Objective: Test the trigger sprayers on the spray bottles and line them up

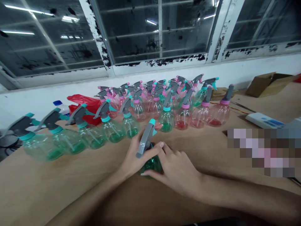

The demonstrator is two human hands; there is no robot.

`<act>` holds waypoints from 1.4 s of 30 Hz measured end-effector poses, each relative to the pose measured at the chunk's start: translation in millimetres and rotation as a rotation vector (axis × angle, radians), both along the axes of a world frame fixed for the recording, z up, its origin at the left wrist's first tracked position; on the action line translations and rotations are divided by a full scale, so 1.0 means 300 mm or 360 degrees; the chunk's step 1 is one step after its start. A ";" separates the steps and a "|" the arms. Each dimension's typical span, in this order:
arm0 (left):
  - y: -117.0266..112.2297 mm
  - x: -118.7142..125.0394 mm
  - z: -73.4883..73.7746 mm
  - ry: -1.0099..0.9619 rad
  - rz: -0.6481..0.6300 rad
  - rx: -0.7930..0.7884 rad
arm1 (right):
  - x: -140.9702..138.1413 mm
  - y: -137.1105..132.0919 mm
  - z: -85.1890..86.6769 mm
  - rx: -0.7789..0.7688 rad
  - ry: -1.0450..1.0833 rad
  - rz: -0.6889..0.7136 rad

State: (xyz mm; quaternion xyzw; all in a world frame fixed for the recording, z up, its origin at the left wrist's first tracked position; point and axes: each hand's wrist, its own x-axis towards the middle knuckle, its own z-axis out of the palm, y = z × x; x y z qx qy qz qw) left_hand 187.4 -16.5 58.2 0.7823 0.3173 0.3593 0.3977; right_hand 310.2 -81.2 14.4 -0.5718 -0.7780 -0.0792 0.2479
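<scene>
Close in front of me a green spray bottle with a grey spray head and turquoise nozzle stands on the wooden table. My left hand wraps its neck from the left, thumb across the front below the trigger head. From the right, my right hand curls round the bottle's body, with its thumb low on the front. The fingers behind the bottle are partly hidden. Just beyond it are another green spray bottle and a pink spray bottle.
More green bottles line the left, with a crowd of pink and green ones behind. A red plastic bag lies at back left. An open cardboard box and a white device sit at right. A windowed wall bounds the table.
</scene>
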 end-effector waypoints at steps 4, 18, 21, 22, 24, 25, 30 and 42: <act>0.008 -0.005 -0.014 0.0022 0.0097 0.0023 | 0.025 0.004 0.011 -0.0076 0.0115 0.0087; 0.062 0.004 -0.011 0.0080 -0.0005 -0.0021 | 0.376 0.161 -0.236 -0.0495 0.0261 0.0498; 0.077 0.014 -0.010 0.0103 0.0011 -0.0083 | 0.367 0.157 -0.240 -0.0521 0.0231 0.0476; 0.080 0.017 -0.008 0.0115 0.0020 -0.0106 | 0.365 0.154 -0.236 -0.0535 0.0227 0.0470; 0.083 0.020 -0.004 0.0131 0.0028 -0.0140 | 0.361 0.150 -0.224 -0.0565 0.0239 0.0467; 0.084 0.020 -0.002 0.0124 0.0024 -0.0139 | 0.361 0.149 -0.219 -0.0577 0.0254 0.0469; 0.082 0.019 -0.002 0.0060 -0.0052 -0.0124 | 0.365 0.151 -0.214 -0.0600 0.0310 0.0461; 0.089 0.004 0.011 0.0124 -0.0028 0.0010 | 0.375 0.156 -0.226 -0.0653 0.0228 0.0452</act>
